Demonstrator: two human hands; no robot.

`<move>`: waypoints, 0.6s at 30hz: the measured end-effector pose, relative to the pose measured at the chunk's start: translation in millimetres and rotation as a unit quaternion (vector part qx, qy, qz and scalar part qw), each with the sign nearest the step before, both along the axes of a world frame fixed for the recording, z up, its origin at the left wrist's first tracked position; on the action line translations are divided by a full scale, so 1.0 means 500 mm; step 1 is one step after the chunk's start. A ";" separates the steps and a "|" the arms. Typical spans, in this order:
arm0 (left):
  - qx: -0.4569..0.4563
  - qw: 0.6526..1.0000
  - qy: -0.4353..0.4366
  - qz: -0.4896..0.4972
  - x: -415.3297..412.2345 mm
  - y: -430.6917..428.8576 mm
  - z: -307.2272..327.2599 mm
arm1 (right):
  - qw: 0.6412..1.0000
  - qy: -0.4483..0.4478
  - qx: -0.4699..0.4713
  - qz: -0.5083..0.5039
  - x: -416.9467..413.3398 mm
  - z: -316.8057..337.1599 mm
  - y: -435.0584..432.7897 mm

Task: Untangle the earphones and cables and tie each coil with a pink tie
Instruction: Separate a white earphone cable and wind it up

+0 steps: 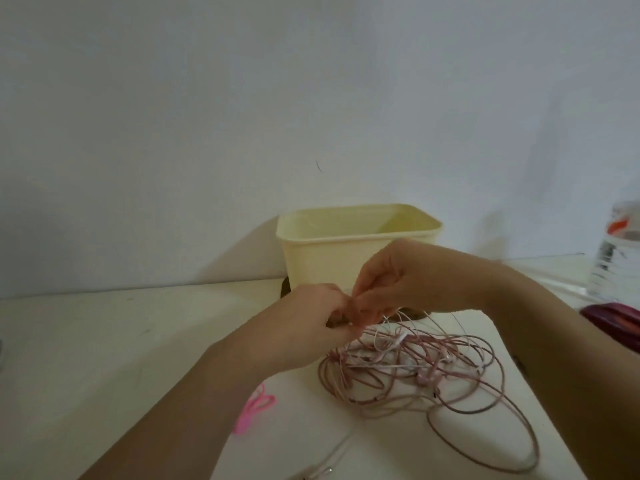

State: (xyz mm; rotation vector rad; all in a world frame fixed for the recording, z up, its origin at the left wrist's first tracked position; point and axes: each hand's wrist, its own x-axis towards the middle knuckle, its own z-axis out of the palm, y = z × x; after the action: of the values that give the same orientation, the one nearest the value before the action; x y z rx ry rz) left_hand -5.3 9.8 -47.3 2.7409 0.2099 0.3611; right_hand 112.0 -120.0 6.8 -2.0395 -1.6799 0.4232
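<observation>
**What there is, counted**

Two hands: one left hand and one right hand. Below them is one tangle of pink and white cables; the number of cables in it cannot be told. One cream plastic tub stands behind the hands. One bunch of pink ties lies beside the left forearm, number unclear. Right of the right hand are one clear bottle and one dark red container.

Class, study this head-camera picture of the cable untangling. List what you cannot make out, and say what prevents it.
All head view.
- Which strands of the tangle the left hand and right hand pinch: curled fingers hide them.
- Contents of the cream tub: near wall hides them.
- Number of pink ties: left forearm covers part.
- Label of the bottle: blurred, cut by right edge.
</observation>
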 end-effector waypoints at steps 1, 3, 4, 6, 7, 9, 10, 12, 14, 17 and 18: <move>0.016 0.999 0.034 -0.002 0.003 -0.004 -0.008 | 0.998 -0.033 -0.052 0.007 -0.001 -0.013 -0.013; 0.032 0.995 0.093 0.011 0.004 -0.005 -0.023 | 0.988 -0.120 -0.101 -0.007 0.005 -0.043 -0.026; 0.027 0.993 0.110 0.015 0.004 -0.007 -0.030 | 0.981 -0.165 -0.098 -0.031 0.013 -0.061 -0.032; 0.013 0.993 0.116 0.021 0.001 -0.005 -0.041 | 0.971 -0.215 -0.078 -0.070 0.032 -0.101 -0.034; 0.011 0.993 0.116 0.024 0.000 -0.006 -0.044 | 0.970 -0.218 -0.065 -0.085 0.043 -0.120 -0.037; 0.020 0.992 0.116 0.039 -0.003 -0.007 -0.049 | 0.970 -0.211 -0.018 -0.120 0.061 -0.152 -0.039; 0.033 0.991 0.118 0.051 -0.004 -0.008 -0.051 | 0.969 -0.202 0.020 -0.140 0.070 -0.161 -0.041; 0.071 0.988 0.114 0.076 -0.006 -0.004 -0.055 | 0.970 -0.132 0.103 -0.175 0.085 -0.164 -0.048; 0.090 0.987 0.088 0.097 -0.006 0.001 -0.055 | 0.961 -0.025 0.188 -0.200 0.093 -0.152 -0.057; 0.092 0.987 0.051 0.119 -0.007 0.006 -0.049 | 0.922 0.096 0.304 -0.218 0.098 -0.109 -0.069; 0.086 0.988 0.046 0.121 -0.008 0.006 -0.048 | 0.912 0.111 0.329 -0.219 0.097 -0.089 -0.071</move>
State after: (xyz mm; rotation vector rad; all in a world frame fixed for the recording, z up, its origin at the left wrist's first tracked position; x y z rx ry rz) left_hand -9.4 13.0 -71.1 2.9118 0.5633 0.3299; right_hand 160.7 -155.7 -37.4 -1.6933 -0.9901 -0.0672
